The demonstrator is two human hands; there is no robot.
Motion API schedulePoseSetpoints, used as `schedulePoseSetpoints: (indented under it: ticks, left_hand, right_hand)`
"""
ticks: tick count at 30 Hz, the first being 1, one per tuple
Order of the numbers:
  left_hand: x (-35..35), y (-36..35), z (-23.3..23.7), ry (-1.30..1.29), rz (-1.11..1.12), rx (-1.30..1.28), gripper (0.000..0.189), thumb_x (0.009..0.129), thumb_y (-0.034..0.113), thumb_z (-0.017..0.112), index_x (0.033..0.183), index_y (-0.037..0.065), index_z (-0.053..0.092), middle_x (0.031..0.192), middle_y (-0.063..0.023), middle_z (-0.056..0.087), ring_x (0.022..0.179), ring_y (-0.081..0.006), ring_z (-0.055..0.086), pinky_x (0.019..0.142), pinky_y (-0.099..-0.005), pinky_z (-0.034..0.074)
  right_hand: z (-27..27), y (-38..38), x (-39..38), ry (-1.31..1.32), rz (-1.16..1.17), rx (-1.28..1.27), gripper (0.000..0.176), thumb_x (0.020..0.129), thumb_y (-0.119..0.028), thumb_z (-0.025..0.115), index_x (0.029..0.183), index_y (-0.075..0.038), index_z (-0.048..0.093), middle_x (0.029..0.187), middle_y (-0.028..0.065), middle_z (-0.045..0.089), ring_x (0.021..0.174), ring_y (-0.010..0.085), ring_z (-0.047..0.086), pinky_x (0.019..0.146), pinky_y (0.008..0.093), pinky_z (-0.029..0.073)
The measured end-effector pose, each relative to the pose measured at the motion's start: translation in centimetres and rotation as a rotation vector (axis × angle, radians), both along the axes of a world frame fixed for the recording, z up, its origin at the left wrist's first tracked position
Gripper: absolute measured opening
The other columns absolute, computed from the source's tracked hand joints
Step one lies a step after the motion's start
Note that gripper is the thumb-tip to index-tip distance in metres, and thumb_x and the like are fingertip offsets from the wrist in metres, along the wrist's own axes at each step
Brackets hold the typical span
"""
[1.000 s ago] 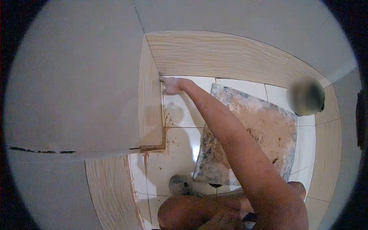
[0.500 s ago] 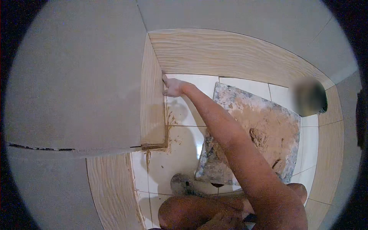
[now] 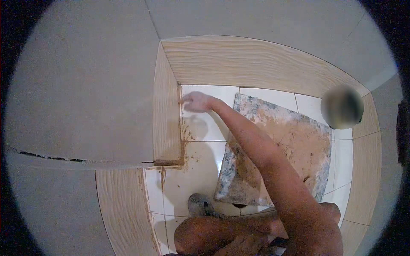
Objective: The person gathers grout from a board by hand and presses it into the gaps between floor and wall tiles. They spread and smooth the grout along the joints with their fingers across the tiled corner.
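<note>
My right hand is stretched across to the foot of the short wood-patterned wall tile. A fingertip meets the brown-smeared joint between that tile and the white floor tiles; the other fingers look curled, and anything in them is too small to make out. At the bottom, near my bent knee, what looks like my left hand is dark and partly cut off, its fingers unclear. Brown paste lines the joint and the tile's lower corner.
Right of the joint lies a paste-covered board. A blurred round object stands in the far right corner. Grey wall tiles rise at the left, with a dark gap along one edge. A foot rests on the floor.
My right hand has drawn back from the inner corner, a little towards me along the joint. A brown line now shows in the joint near the corner. The view has shifted slightly.
</note>
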State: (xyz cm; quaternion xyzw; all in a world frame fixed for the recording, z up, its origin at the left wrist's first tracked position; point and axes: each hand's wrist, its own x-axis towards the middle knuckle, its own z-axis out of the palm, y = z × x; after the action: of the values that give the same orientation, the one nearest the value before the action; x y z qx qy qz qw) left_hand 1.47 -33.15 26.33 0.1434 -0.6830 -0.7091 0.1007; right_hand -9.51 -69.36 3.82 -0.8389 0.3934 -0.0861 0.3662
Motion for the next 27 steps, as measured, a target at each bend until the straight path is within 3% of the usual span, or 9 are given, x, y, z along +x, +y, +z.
schedulePoseSetpoints:
  ticks: [1,3,7,10,13,16,19,22,27]
  left_hand:
    - [-0.1,0.1,0.0,-0.025,-0.01,-0.008,0.029,0.094,0.016,0.045,0.117,0.002,0.055,0.116,-0.0171,0.054,0.109,-0.0287,0.051,0.096,-0.0374,0.035]
    - [-0.1,0.3,-0.2,-0.065,-0.025,-0.018,0.029,0.094,0.016,0.045,0.118,0.002,0.055,0.117,-0.0171,0.054,0.109,-0.0288,0.051,0.096,-0.0374,0.035]
    - [-0.2,-0.1,-0.3,-0.117,-0.036,-0.027,0.03,0.094,0.016,0.045,0.118,0.002,0.055,0.117,-0.0171,0.054,0.109,-0.0289,0.051,0.096,-0.0376,0.035]
    - [-0.4,-0.1,-0.4,-0.162,-0.048,-0.042,0.03,0.094,0.016,0.045,0.118,0.002,0.054,0.118,-0.0171,0.054,0.109,-0.029,0.051,0.096,-0.0376,0.035]
    - [-0.5,-0.2,-0.3,-0.187,-0.066,-0.061,0.031,0.094,0.016,0.045,0.119,0.002,0.054,0.118,-0.0171,0.053,0.109,-0.0291,0.051,0.096,-0.0377,0.035]
    - [-0.7,0.0,-0.4,-0.209,-0.078,-0.073,0.031,0.094,0.016,0.045,0.119,0.002,0.054,0.119,-0.0171,0.053,0.109,-0.0292,0.051,0.096,-0.0378,0.035]
    - [-0.8,0.0,-0.3,-0.222,-0.08,-0.08,0.031,0.094,0.016,0.045,0.12,0.002,0.054,0.119,-0.0171,0.053,0.109,-0.0293,0.051,0.096,-0.0379,0.035]
    - [-0.9,-0.2,-0.1,-0.23,-0.082,-0.084,0.032,0.093,0.016,0.045,0.12,0.002,0.054,0.12,-0.0171,0.053,0.11,-0.0294,0.051,0.097,-0.038,0.035]
    - [-1.0,-0.4,0.0,-0.231,-0.071,-0.088,0.032,0.093,0.016,0.044,0.12,0.002,0.054,0.12,-0.0171,0.053,0.11,-0.0296,0.051,0.097,-0.0382,0.036]
  right_hand:
    - [-0.9,-0.8,-0.1,-0.002,-0.001,0.0,0.066,0.078,-0.025,0.058,0.134,0.004,0.037,0.12,0.0295,0.053,0.114,0.0369,0.052,0.1,0.0391,0.039]
    - [-2.2,-1.9,0.4,-0.197,-0.328,-0.068,0.063,0.081,-0.028,0.055,0.134,0.002,0.038,0.124,0.0284,0.051,0.115,0.0379,0.05,0.1,0.0391,0.039]
    - [-2.5,-3.0,3.2,-0.049,-0.412,-0.059,0.065,0.081,-0.031,0.055,0.135,0.001,0.036,0.126,0.0281,0.049,0.116,0.0375,0.05,0.1,0.0386,0.039]
    - [-2.3,-2.6,3.7,0.046,-0.316,0.141,0.071,0.081,-0.033,0.056,0.138,0.001,0.03,0.126,0.0285,0.049,0.115,0.0388,0.05,0.099,0.0393,0.04]
    - [-3.5,-3.0,2.5,0.073,-0.21,0.062,0.076,0.08,-0.034,0.057,0.139,0.002,0.023,0.124,0.0294,0.05,0.114,0.039,0.051,0.096,0.0407,0.042]
    - [0.3,-0.1,1.9,0.167,-0.199,-0.076,0.074,0.08,-0.03,0.056,0.137,0.003,0.022,0.114,0.0292,0.056,0.107,0.04,0.055,0.091,0.0431,0.045]
    - [0.5,0.9,2.6,0.203,-0.364,-0.097,0.064,0.079,-0.025,0.054,0.131,0.003,0.031,0.103,0.0265,0.061,0.098,0.0393,0.059,0.084,0.0446,0.048]
    - [-1.1,0.3,3.5,0.188,-0.308,-0.22,0.055,0.078,-0.024,0.054,0.123,0.004,0.041,0.095,0.0238,0.064,0.093,0.0389,0.061,0.08,0.0459,0.049]
    - [0.1,-1.5,3.5,0.508,0.005,-0.023,0.05,0.076,-0.025,0.055,0.115,0.005,0.047,0.097,0.0227,0.064,0.093,0.0378,0.061,0.079,0.0439,0.049]
